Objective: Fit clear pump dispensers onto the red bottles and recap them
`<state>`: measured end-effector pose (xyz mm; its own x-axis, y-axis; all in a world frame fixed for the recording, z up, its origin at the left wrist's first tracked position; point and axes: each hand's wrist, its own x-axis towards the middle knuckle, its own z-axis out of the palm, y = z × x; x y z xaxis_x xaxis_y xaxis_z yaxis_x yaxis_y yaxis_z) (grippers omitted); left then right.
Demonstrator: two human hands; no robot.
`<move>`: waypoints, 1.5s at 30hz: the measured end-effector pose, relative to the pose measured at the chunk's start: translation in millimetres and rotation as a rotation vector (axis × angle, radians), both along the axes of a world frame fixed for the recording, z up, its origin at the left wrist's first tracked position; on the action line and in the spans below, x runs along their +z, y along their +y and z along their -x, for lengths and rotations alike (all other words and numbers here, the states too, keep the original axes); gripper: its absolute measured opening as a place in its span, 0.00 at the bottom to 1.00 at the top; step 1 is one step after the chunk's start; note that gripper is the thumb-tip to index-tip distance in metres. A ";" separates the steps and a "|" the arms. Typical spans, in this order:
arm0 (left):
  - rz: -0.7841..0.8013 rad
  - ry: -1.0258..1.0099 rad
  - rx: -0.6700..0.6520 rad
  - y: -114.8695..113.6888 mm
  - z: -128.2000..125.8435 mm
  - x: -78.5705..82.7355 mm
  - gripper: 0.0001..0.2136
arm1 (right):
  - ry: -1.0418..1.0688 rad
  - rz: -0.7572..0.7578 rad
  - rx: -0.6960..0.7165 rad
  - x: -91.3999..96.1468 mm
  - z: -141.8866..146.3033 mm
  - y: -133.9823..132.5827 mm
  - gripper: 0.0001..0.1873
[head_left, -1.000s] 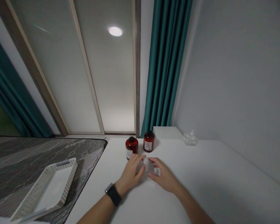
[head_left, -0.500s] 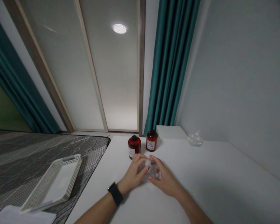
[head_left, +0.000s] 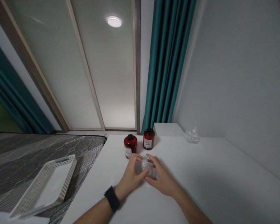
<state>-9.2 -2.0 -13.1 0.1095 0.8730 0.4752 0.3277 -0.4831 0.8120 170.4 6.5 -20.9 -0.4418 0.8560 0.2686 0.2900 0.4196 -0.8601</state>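
Note:
Both of my hands hold a small clear plastic container [head_left: 146, 168] just above the white table [head_left: 200, 180]. My left hand [head_left: 130, 177], with a black watch on its wrist, wraps its fingers round the container's left side. My right hand [head_left: 162, 178] grips the right side with fingers curled over the top. Behind them stand two dark red bottles with black caps, one on the left [head_left: 130, 146] and one on the right [head_left: 148, 139].
A white perforated tray [head_left: 45, 186] lies on the grey striped mattress [head_left: 37, 155] to the left. A clear glass object [head_left: 191, 136] sits at the table's back by the wall. A white box [head_left: 166, 129] and teal curtain [head_left: 168, 62] stand behind.
My hands stay on the clear container and have turned it slightly between them. The view has shifted a little; nothing else has moved.

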 end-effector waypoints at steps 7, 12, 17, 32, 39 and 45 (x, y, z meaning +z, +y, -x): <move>-0.062 0.075 -0.064 3.4 7.4 -1.8 0.11 | -0.004 -0.002 -0.034 0.7 -3.1 0.8 0.42; -0.044 0.102 -0.089 4.1 6.5 -5.0 0.14 | 0.039 0.034 0.011 -2.4 -6.2 0.4 0.40; 0.013 0.104 -0.104 2.6 0.4 -5.2 0.14 | 0.159 0.044 0.017 -7.9 -5.0 0.2 0.38; 0.010 0.072 -0.184 0.9 -1.7 -3.6 0.15 | 0.186 -0.080 -0.164 4.3 -9.9 8.5 0.34; 0.087 0.079 -0.133 -1.8 -5.1 -3.3 0.20 | 0.232 -0.114 -0.138 9.9 1.7 -5.0 0.36; 0.166 0.026 -0.164 -1.7 -5.8 -4.3 0.30 | 0.249 -0.050 -0.113 8.5 6.9 -4.0 0.39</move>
<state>-3.4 -3.7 -17.4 0.2669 0.9084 0.3219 0.2775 -0.3923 0.8770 163.5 2.5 -12.4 -0.2596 0.8790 0.4001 0.1200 0.4404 -0.8897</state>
